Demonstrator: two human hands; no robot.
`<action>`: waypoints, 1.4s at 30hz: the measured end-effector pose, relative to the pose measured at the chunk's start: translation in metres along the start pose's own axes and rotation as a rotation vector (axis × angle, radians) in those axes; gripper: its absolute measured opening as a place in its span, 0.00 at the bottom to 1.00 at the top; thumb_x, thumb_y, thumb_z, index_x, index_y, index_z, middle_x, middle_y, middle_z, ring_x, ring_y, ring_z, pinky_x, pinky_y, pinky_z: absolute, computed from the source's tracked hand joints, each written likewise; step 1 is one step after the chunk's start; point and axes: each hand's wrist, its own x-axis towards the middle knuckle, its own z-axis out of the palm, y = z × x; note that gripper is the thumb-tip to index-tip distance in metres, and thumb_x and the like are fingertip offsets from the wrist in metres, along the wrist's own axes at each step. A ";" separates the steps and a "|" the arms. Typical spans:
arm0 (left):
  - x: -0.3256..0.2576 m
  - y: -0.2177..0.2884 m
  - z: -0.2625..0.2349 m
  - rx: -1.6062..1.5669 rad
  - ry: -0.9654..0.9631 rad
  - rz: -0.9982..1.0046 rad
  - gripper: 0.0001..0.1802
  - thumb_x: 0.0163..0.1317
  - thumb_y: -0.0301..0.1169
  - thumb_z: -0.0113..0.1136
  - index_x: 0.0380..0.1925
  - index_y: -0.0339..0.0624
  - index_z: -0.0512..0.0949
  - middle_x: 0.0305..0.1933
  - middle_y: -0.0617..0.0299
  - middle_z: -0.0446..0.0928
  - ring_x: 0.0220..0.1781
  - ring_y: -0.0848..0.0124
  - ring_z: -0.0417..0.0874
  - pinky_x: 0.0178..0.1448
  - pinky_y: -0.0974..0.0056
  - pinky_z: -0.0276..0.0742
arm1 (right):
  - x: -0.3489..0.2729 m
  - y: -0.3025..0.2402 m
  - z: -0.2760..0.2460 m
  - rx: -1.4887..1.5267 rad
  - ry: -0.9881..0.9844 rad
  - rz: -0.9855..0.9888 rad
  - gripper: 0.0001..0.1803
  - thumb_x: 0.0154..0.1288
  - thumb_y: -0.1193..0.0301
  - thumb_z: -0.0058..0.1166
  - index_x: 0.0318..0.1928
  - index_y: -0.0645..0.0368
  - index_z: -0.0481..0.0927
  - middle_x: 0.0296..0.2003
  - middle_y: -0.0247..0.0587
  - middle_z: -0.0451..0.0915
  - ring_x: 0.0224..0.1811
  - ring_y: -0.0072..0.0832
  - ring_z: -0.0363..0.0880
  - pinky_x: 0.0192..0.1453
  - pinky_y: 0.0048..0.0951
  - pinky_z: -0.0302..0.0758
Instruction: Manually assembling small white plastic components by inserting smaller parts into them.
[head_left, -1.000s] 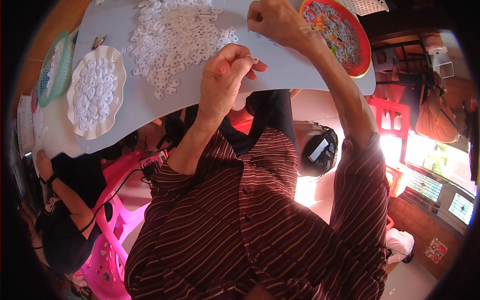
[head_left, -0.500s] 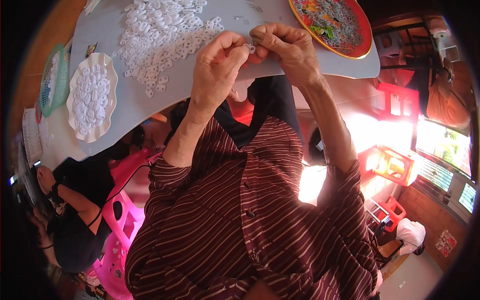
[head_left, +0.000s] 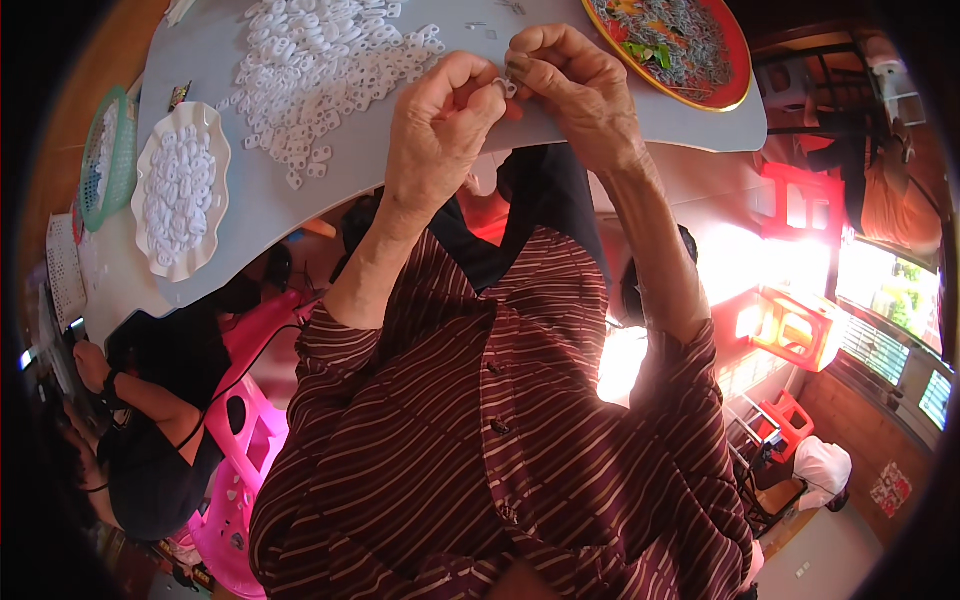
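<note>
Between the fingertips of both hands, over the table's near edge, is a small white plastic piece (head_left: 508, 87) with a hole in it. My left hand (head_left: 445, 125) is closed and pinches it from the left. My right hand (head_left: 580, 95) is closed too, thumb and forefinger pressed together at the piece's right side; whatever else they grip is hidden. A big heap of like white plastic pieces (head_left: 320, 85) spreads on the grey table (head_left: 400, 150) left of my hands. To the right stands a red plate (head_left: 735, 85) full of small grey metal parts (head_left: 690, 50).
A scalloped white dish (head_left: 222, 165) of white pieces and a green basket (head_left: 122, 170) stand at the table's left. Another person (head_left: 160, 430) sits at lower left beside a pink chair (head_left: 245, 440). Red stools (head_left: 800, 325) are on the floor to the right.
Both hands have shifted slightly to the right while still meeting at the white piece. My right hand's fingers are a little more raised and bent. The whole view has shifted slightly.
</note>
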 end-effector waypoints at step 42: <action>-0.006 -0.007 0.006 -0.083 0.058 0.051 0.04 0.62 0.26 0.53 0.32 0.36 0.72 0.24 0.66 0.75 0.21 0.84 0.68 0.22 0.76 0.66 | 0.001 -0.007 0.001 -0.391 -0.103 -0.088 0.10 0.64 0.68 0.56 0.33 0.63 0.78 0.25 0.30 0.79 0.28 0.14 0.74 0.34 0.17 0.73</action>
